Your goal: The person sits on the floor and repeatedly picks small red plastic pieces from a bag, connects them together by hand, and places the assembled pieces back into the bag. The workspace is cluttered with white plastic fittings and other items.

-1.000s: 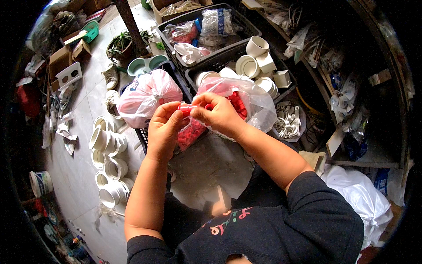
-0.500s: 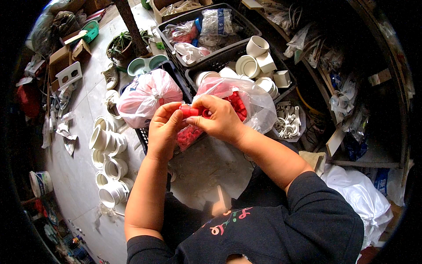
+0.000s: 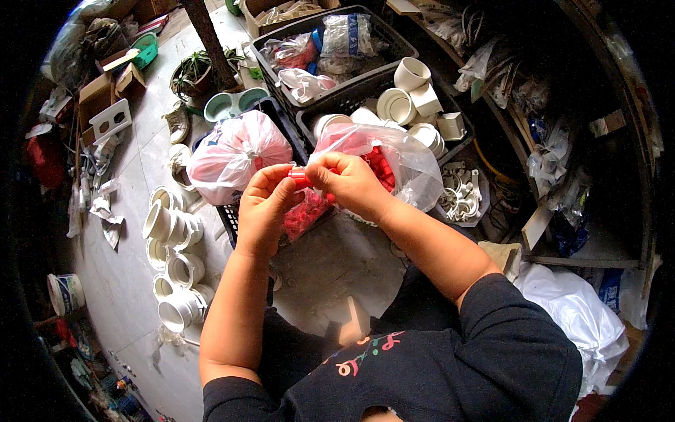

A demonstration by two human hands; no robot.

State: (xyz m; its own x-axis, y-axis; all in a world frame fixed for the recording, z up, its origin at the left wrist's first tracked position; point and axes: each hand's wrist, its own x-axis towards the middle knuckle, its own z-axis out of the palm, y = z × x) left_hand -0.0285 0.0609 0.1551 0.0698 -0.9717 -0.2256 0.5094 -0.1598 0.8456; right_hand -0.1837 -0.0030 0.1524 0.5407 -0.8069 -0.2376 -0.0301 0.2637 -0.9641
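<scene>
- the left hand [image 3: 265,204] pinches the left end of a small red piece [image 3: 299,176] between thumb and fingers.
- the right hand [image 3: 351,184] pinches the other end, its fingertips close together – one hand on each side, maybe so the piece can't wobble.
- the red piece is up in front of the body, over the bags, where it looks easy to see.
- just past the right hand is a see-through bag [image 3: 422,169] with its top wide open and lots of red bits [image 3: 382,172] inside; the bag likely stops them rolling off.
- a tied bag [image 3: 242,151] sits beyond the left hand, its top bunched up, maybe so nothing spills.
- white pipe bits [image 3: 396,105] are piled in a dark crate [image 3: 460,146] – its sides hold them in.
- more white pipes [image 3: 179,309] sit in a row on the floor [image 3: 126,281], left of the left arm.
</scene>
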